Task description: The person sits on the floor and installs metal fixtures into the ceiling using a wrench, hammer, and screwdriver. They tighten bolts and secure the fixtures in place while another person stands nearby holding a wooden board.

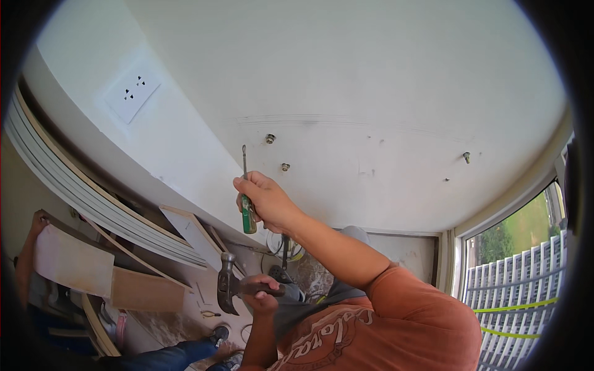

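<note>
The person's right hand [266, 196] has its fingers closed around a screwdriver [249, 216] with a translucent green handle, its slim metal shaft pointing up before a smooth white wall [371, 74] studded with stubby metal pipe fittings [270, 139]. Lower down, the left hand [263, 298] curls round the dark handle of a claw hammer [227, 281], its steel head rounded at one end, curved at the other.

The right arm [337, 247] stretches toward ten o'clock, the right hand [266, 196] clenched in a grip. The left hand [261, 299] curls likewise, its forearm [257, 346] rising from six o'clock.
</note>
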Available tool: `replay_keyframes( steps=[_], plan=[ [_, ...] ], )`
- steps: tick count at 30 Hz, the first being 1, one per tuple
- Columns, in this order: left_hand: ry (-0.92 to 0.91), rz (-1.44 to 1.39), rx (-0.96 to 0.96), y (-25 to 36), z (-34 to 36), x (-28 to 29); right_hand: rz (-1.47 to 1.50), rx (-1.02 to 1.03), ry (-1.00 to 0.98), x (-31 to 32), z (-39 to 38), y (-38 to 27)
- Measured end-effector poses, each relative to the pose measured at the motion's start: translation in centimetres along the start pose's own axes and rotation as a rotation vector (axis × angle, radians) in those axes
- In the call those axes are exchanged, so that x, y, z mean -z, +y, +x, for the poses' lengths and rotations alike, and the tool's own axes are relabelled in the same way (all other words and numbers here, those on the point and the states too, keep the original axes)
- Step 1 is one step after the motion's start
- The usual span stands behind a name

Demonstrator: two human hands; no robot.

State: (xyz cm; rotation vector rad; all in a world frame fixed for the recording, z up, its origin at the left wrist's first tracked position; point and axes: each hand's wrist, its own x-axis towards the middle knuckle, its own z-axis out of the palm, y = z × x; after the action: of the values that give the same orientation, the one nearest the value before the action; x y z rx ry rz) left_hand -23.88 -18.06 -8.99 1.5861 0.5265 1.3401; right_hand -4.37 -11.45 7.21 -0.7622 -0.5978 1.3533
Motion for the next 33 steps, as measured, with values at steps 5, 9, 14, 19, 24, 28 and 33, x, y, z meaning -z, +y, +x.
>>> replay_keyframes(
  steps=[5,9,14,19,24,28,33],
  plan=[
    [0.061,0.001,0.165,-0.5,-2.2,1.6,-0.313,0.039,0.232,9.0,3.7,5.3],
    [0.050,-0.023,0.261,-0.5,-3.2,2.2,-0.410,0.146,0.310,10.2,4.8,4.3],
    [0.038,-0.029,0.297,-0.8,-3.0,2.3,-0.488,0.249,0.362,8.9,5.6,3.6],
    [-0.061,0.076,0.285,-0.9,-2.9,1.7,-0.560,0.317,0.399,9.7,5.8,4.0],
    [-0.153,0.084,0.307,-0.7,-3.0,0.2,-0.869,0.499,0.550,10.7,5.6,5.5],
    [-0.163,0.125,0.343,-1.4,-3.2,-0.4,-0.684,0.476,0.460,10.2,5.8,5.1],
    [-0.206,0.168,0.340,-2.1,-3.3,-0.9,-0.711,0.480,0.389,12.4,6.1,5.7]
  ],
)
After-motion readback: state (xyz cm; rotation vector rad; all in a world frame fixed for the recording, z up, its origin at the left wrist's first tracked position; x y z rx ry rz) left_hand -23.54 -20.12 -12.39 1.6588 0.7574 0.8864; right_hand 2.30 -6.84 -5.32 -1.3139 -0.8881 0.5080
